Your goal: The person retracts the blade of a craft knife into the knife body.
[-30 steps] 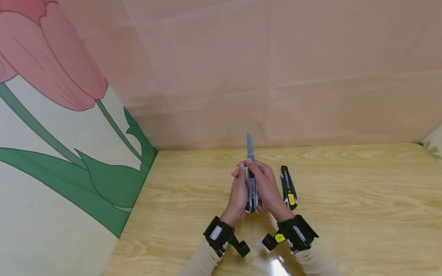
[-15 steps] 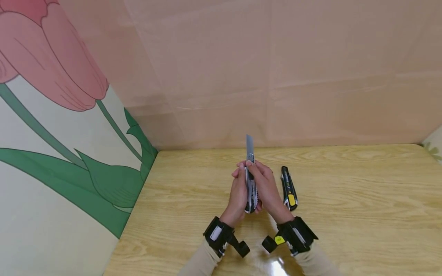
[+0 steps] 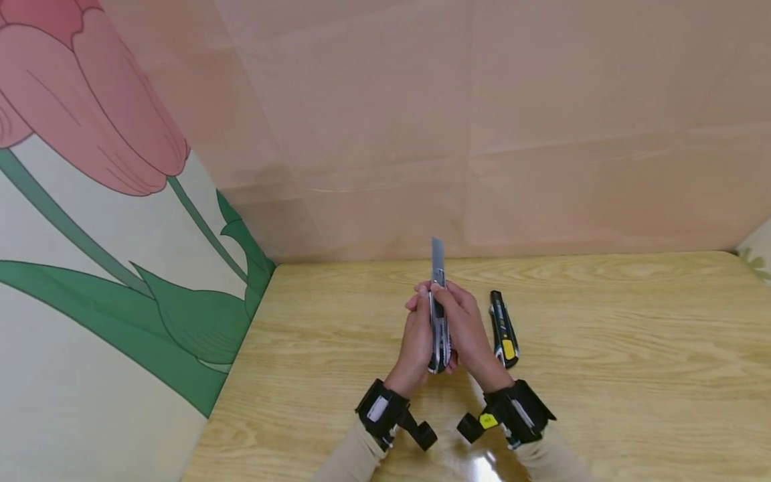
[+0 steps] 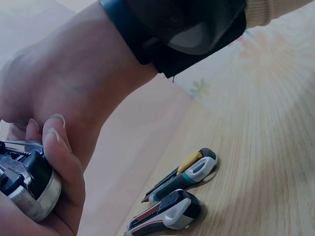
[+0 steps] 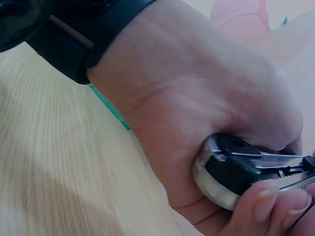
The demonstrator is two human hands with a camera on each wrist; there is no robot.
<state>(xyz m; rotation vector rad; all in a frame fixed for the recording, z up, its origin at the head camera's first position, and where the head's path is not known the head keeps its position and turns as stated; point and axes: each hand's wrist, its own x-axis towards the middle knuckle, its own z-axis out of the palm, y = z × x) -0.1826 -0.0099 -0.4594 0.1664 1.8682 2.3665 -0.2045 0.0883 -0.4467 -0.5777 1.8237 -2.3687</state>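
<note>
Both hands hold a black and silver utility knife (image 3: pixel 440 335) upright in the head view, its blade (image 3: pixel 438 254) extended and pointing away. My left hand (image 3: pixel 415 341) grips it from the left, and its palm lies along the butt end in the right wrist view. My right hand (image 3: pixel 472 335) wraps it from the right, thumb on the front of the handle near the blade. To the right of that hand lies a black utility knife with a yellow slider (image 3: pixel 504 328). Beside it in the left wrist view is a grey and black utility knife (image 4: pixel 167 214) with orange trim.
The wood-grain table (image 3: pixel 632 348) extends to both sides of the hands. A pinkish sheet (image 3: pixel 373 134) rises behind its far edge, and a wall with a painted tulip (image 3: pixel 108 100) borders the left. Black wrist cameras (image 3: pixel 424 435) jut out between the forearms.
The blade's tip sits slightly lower in the head view, which itself has shifted a little. Both hands keep their hold on the utility knife, and the knife with the yellow slider stays put.
</note>
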